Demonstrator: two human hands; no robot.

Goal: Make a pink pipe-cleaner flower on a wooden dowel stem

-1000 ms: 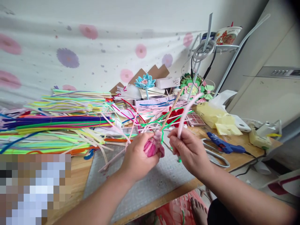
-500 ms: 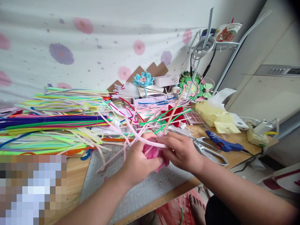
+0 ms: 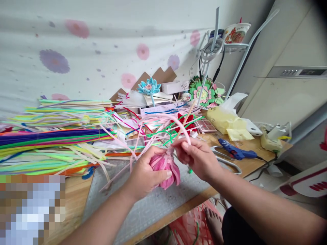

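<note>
My left hand (image 3: pixel 145 172) is closed around a pink pipe-cleaner flower (image 3: pixel 167 172), its petals hanging down toward me. A thin wooden stick (image 3: pixel 184 123) rises from the flower's base, slanting up to the right. My right hand (image 3: pixel 198 156) pinches a pale pink pipe cleaner (image 3: pixel 182 125) between thumb and fingers, just right of the flower's base. That pipe cleaner arches up and away to the left. Both hands are above a grey cutting mat (image 3: pixel 114 211). Where the pipe cleaner meets the base is hidden by my right fingers.
Bundles of coloured pipe cleaners (image 3: pixel 51 136) cover the left and back. Scissors (image 3: pixel 231 165) and a blue glue gun (image 3: pixel 237 150) lie at right. Behind stand a blue flower (image 3: pixel 149 86), a red flower (image 3: pixel 184 121) and a yellow tissue packet (image 3: pixel 222 119).
My right hand has moved away from the flower's petals and lifted the pipe cleaner into an arch. More of the pink flower shows now. The whole view has shifted slightly.
</note>
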